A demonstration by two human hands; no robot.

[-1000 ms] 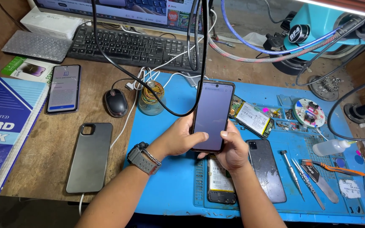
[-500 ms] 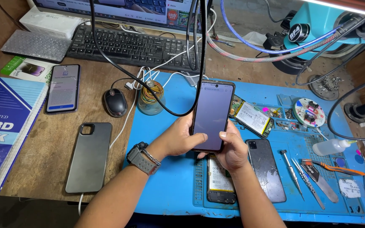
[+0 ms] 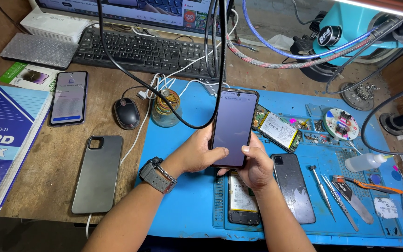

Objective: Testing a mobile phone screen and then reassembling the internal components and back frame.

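Over a blue repair mat [image 3: 187, 224], the left hand [image 3: 197, 154] and right hand [image 3: 256, 164] grip a lit smartphone [image 3: 233, 128], while an opened phone [image 3: 243, 203] lies unassembled beneath.

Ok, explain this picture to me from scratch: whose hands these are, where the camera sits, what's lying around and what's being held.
The single view comes from a camera worn on the person's head, looking down at their own two bare hands over a workbench. Both the left hand, with a grey wristwatch, and the right hand hold one dark smartphone with a lit greyish screen upright above a blue rubber work mat. On the mat lie an opened phone showing its battery, a black phone back cover, another opened phone, and metal tweezers. On the wooden desk to the left are a black computer mouse, a grey phone lying face down and a lit phone. A black keyboard sits behind.
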